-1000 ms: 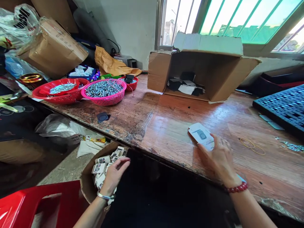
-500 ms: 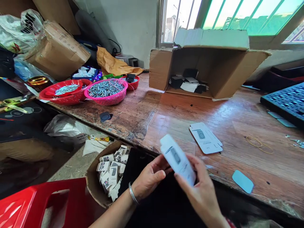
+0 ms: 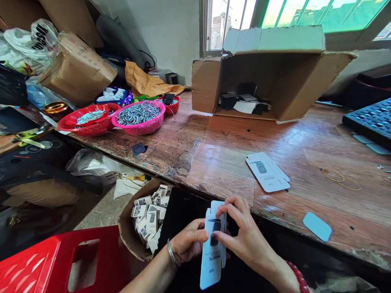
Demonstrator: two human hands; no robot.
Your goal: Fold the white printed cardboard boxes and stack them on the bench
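Observation:
A flat-looking white printed carton [image 3: 211, 260] marked "MAGNETIC" stands nearly upright over my lap, in front of the table edge. My left hand [image 3: 191, 242] grips its left side, thumb on the front and fingers behind. On the upper right part, my right hand [image 3: 241, 226] has its thumb on the printed face and its bent forefinger by the top flap. The far side of the carton is hidden. On the table lies a flattened stack of similar cartons [image 3: 266, 175]. Several small folded cartons [image 3: 152, 217] fill a brown cardboard box [image 3: 126, 240] at my left.
A large open cardboard box [image 3: 206, 87] holds black and white pieces. Baskets of metal parts, including a pink basket [image 3: 139, 128], stand at the back left. A red stool [image 3: 36, 260] is at lower left. A light-blue piece [image 3: 317, 226] and rubber bands [image 3: 340, 179] lie on the right.
The carton has come down and turned more upright. My left hand has closed on its left side, while my right hand has shifted from its lower end to the upper right.

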